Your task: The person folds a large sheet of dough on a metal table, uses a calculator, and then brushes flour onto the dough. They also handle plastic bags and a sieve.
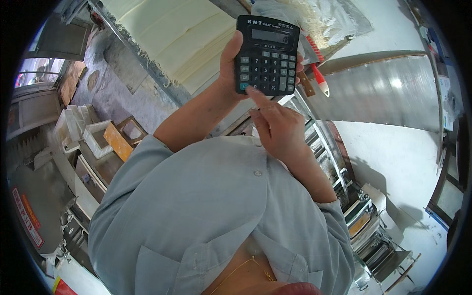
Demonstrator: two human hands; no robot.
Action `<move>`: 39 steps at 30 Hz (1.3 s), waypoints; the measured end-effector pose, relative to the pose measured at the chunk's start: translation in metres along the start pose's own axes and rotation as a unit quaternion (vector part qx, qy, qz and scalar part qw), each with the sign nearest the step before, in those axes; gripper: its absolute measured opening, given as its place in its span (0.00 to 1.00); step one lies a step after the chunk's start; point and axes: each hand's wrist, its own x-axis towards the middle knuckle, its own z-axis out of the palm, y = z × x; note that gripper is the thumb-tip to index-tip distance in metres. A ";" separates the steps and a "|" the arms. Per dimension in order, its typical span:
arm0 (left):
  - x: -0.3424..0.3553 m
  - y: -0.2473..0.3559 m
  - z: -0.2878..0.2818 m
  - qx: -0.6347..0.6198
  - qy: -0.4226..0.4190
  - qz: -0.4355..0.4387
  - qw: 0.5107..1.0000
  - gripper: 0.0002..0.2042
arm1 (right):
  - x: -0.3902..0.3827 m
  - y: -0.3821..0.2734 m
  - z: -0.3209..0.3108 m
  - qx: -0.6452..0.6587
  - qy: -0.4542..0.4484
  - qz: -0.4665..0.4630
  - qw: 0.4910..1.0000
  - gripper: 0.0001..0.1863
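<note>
A black desk calculator [265, 54] with a small display and dark keys is held up in front of me. My left hand [232, 61] grips it from behind and the side, with its thumb on the left edge and fingertips showing at the right edge. My right hand [281, 123] holds nothing; its index finger reaches to the bottom-left keys, while the other fingers are loosely bent. The fingertip is slightly blurred, so I cannot tell whether a key is pressed down.
Broad pale sheets [172, 29] lie on a table beyond my left arm. Right of the calculator are a red brush [317, 69] and clear plastic [339, 19] over pale shreds. A metal panel [378, 91] stands at right, machinery [378, 236] at lower right, white crates [98, 140] at left.
</note>
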 end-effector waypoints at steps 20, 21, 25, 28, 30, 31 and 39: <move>-0.009 -0.002 0.008 0.015 0.019 -0.028 0.999 0.44 | -0.005 0.011 -0.013 -0.131 0.078 0.054 0.987 0.21; -0.009 -0.001 0.008 0.016 0.017 -0.027 0.999 0.44 | -0.007 0.011 -0.014 -0.134 0.073 0.061 0.986 0.21; -0.011 0.003 0.008 0.024 0.018 -0.023 0.999 0.45 | -0.013 0.013 -0.019 -0.106 0.115 0.051 0.986 0.20; -0.012 0.005 0.006 0.034 0.017 -0.023 0.999 0.46 | -0.013 0.015 -0.020 -0.107 0.126 0.083 0.983 0.20; -0.011 0.004 0.005 0.038 0.017 -0.025 0.999 0.46 | -0.012 0.017 -0.019 -0.108 0.118 0.070 0.985 0.20; -0.011 0.003 0.004 0.041 0.018 -0.025 0.999 0.46 | -0.011 0.017 -0.018 -0.108 0.120 0.063 0.985 0.20; -0.013 0.005 0.002 0.042 0.019 -0.026 0.999 0.46 | -0.016 0.015 -0.021 -0.090 0.120 0.087 0.985 0.20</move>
